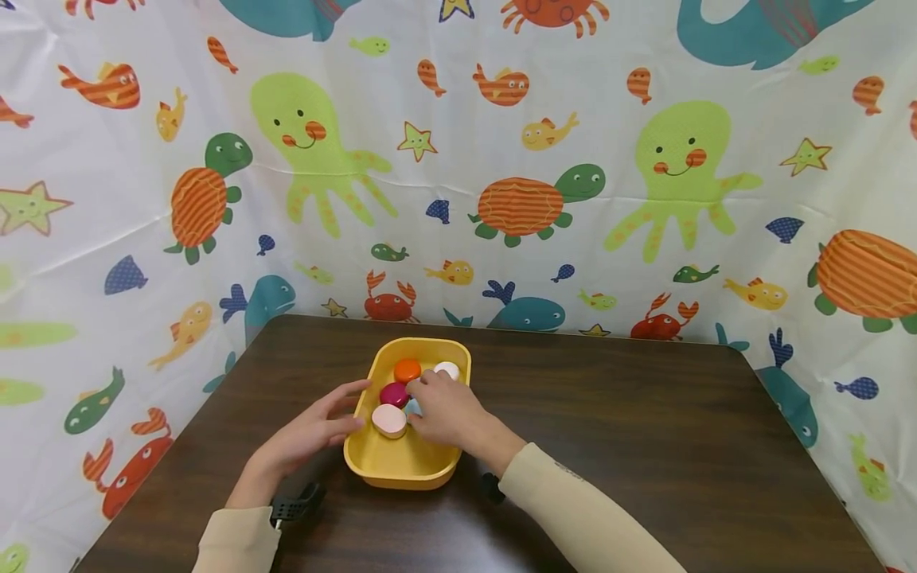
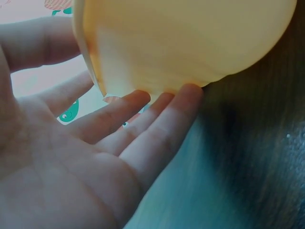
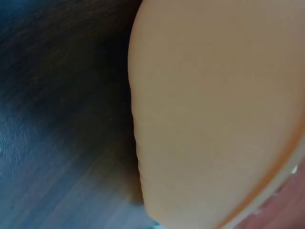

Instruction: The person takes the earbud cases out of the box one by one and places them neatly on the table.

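Observation:
A yellow plastic bin (image 1: 404, 480) stands on the dark table, with several small round pieces inside. My left hand (image 1: 310, 434) is at its left side, fingers nearly straight; in the left wrist view the fingertips (image 2: 190, 93) touch the outer wall. My right hand (image 1: 447, 410) reaches into the bin from the right, thumb and index finger on either side of a light blue piece (image 1: 413, 407), mostly hidden. Around it lie a pale pink piece (image 1: 389, 420), a magenta one (image 1: 394, 395), an orange one (image 1: 407, 370) and a white one (image 1: 447, 369).
The dark wooden table (image 1: 630, 446) extends to both sides of the bin. Behind and beside it hangs a white curtain (image 1: 430, 278) printed with sea animals. In the right wrist view the bin's outer wall (image 3: 214, 105) fills most of the picture.

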{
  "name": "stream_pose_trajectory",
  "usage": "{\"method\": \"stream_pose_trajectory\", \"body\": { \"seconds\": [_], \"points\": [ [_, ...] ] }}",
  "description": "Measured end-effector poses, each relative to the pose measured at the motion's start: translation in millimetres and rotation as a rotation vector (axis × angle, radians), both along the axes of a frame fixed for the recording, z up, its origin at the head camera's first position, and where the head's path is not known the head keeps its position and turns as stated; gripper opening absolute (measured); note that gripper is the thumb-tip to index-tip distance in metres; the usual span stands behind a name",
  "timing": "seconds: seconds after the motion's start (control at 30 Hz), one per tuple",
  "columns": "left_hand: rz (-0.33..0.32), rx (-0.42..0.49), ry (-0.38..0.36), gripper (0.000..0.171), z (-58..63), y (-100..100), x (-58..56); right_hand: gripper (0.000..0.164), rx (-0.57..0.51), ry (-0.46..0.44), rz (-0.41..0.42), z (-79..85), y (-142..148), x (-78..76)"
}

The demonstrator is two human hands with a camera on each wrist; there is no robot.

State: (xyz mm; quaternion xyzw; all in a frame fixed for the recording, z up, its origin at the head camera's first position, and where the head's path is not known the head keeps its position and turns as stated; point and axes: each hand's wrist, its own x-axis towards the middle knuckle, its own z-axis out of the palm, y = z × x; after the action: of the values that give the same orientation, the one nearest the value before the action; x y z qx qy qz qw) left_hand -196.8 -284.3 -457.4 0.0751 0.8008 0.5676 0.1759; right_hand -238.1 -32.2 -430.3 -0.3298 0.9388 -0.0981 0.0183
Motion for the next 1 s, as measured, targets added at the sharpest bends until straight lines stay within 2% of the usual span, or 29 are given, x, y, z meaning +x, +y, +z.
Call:
{"method": "stream_pose_trajectory", "body": {
  "seconds": [0.5, 0.77, 1.0],
  "points": [
    [0.007, 0.004, -0.014, 0.068, 1.3, 0, 0.2, 0.044, 0.098, -0.032, -0.013, -12.3, -14, -2.9],
    [0.015, 0.001, -0.009, 0.068, 2.9, 1, 2.2, 0.035, 0.138, -0.005, -0.019, -12.6, -20, -1.9],
    [0.017, 0.01, -0.012, 0.068, 2.1, 1, 2.8, 0.026, 0.138, 0.021, 0.011, -13.4, -20, 0.4]
  ]
}}
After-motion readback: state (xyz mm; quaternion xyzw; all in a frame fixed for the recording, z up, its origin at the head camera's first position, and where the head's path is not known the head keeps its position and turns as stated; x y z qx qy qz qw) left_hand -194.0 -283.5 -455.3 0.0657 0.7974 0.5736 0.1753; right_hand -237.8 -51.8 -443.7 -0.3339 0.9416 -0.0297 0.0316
